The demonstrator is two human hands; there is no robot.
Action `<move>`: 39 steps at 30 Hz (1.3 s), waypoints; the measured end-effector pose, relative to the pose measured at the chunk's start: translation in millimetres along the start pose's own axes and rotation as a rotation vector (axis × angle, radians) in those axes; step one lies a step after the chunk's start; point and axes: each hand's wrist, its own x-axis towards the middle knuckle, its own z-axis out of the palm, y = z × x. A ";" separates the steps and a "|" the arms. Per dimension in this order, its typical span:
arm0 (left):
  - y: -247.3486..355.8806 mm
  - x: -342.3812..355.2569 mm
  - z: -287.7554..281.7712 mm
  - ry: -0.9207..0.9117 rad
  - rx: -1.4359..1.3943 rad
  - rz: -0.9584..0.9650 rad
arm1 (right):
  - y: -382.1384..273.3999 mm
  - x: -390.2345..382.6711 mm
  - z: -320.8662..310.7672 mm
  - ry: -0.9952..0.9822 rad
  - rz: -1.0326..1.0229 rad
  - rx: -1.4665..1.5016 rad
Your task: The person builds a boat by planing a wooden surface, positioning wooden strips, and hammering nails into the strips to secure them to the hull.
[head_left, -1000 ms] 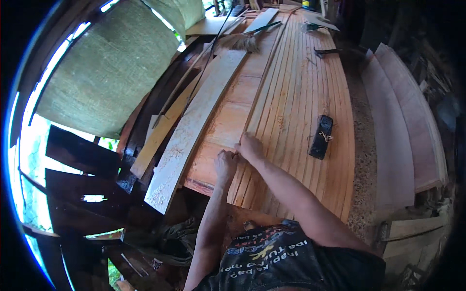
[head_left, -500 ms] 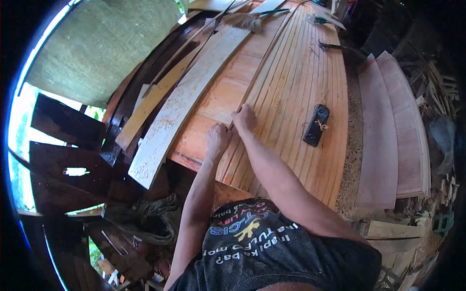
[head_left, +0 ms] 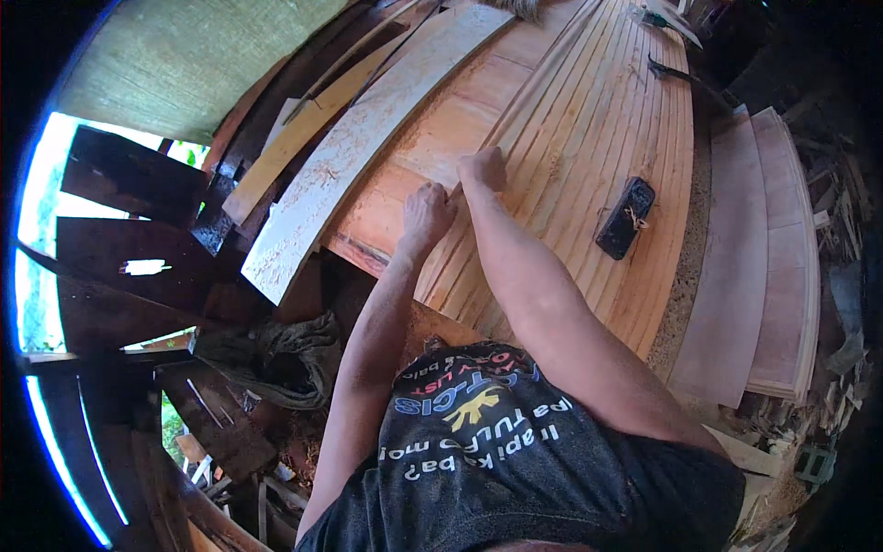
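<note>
A long thin wood strip (head_left: 533,99) runs away from me along the left side of a row of narrow wood strips (head_left: 589,156). My left hand (head_left: 429,215) is closed around its near end. Just beyond and to the right, my right hand (head_left: 483,170) is closed on the same strip; the fingertips of both hands are partly hidden. To the right, a black hand plane (head_left: 627,218) rests on the strips, with curled shavings on it. A reddish wood panel (head_left: 441,138) lies left of the strip.
A pale plank (head_left: 354,138) strewn with shavings lies farther left. Large thin wood sheets (head_left: 736,258) are stacked at the right. A dark hooked tool (head_left: 676,74) sits at the far right edge, near a brush's bristles (head_left: 520,7). Dark cloth (head_left: 267,359) hangs lower left.
The view has shifted, so the bench and plane sit differently in it. Both hands keep their hold on the wood strip, looking slightly farther apart.
</note>
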 end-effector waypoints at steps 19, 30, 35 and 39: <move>-7.7 14.6 -36.1 -0.422 0.007 -0.127 | 23.0 34.1 6.6 -0.381 -0.140 0.634; -21.4 -17.6 -20.7 -0.162 0.094 0.034 | 29.5 36.3 0.2 -0.444 -0.162 0.723; -8.5 -2.4 -37.5 -0.295 0.007 -0.033 | 25.9 62.0 -4.9 -0.565 -0.097 0.571; -8.2 -13.5 -27.1 -0.096 0.042 0.081 | 41.1 69.7 3.2 -0.504 -0.210 0.696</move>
